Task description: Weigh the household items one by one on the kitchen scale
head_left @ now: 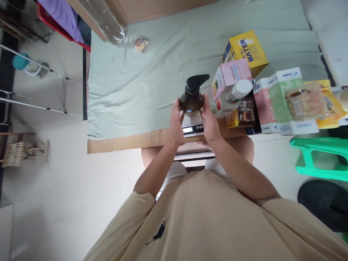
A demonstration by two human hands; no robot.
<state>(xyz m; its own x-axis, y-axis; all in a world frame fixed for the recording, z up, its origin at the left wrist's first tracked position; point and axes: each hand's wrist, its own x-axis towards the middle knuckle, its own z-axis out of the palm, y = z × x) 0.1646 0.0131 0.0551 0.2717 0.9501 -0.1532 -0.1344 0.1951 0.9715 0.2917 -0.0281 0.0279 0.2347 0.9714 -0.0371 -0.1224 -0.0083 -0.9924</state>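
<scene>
1 pump bottle, 1 scale, 1 clear bottle lying on its side with a white cap, about 6 boxes crowded to my right. 1 small wrapped packet sits far off on the green cloth.

My left hand and right hand both curl around the pump bottle, 1 on each side, holding it upright over the scale at the near edge of the tabletop.

The pump bottle is dark brown and rounded, with a black pump head whose spout points right.

The bottle's base is hidden behind my fingers; I cannot tell whether it rests on the scale. The scale's display digits are too small to read. A green stool is cut off at the right.
</scene>
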